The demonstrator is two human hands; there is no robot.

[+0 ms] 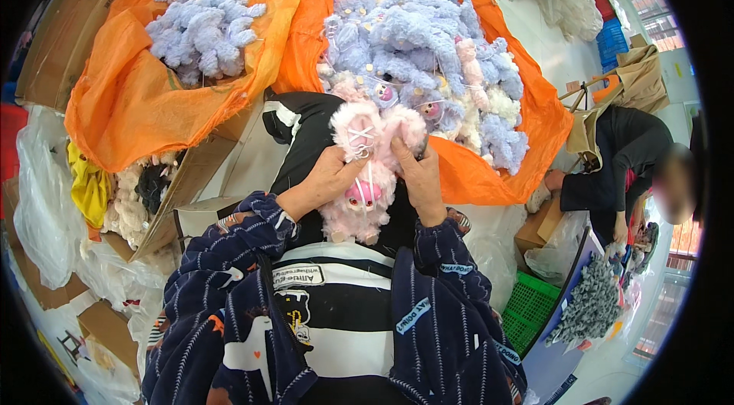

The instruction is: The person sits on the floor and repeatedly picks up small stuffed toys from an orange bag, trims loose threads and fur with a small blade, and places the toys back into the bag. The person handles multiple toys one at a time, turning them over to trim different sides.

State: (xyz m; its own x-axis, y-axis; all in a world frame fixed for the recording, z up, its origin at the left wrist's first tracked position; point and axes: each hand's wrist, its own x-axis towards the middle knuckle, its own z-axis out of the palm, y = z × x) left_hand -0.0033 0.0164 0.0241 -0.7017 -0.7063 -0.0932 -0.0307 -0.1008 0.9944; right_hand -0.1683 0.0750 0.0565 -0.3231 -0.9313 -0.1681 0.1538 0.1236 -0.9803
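at the centre of the frame both hands grip a pink plush toy (367, 168): the left hand (325, 179) closes on its left flank, the right hand (417, 175) on its right, equally near. its long axis runs top to bottom, face downward, over the person's lap. above sit two orange sacks (527, 110) of lilac plush toys (417, 45); cardboard boxes (61, 30) at the upper left.

Navy patterned fleece sleeves (229, 267), black-and-white striped top (348, 305)
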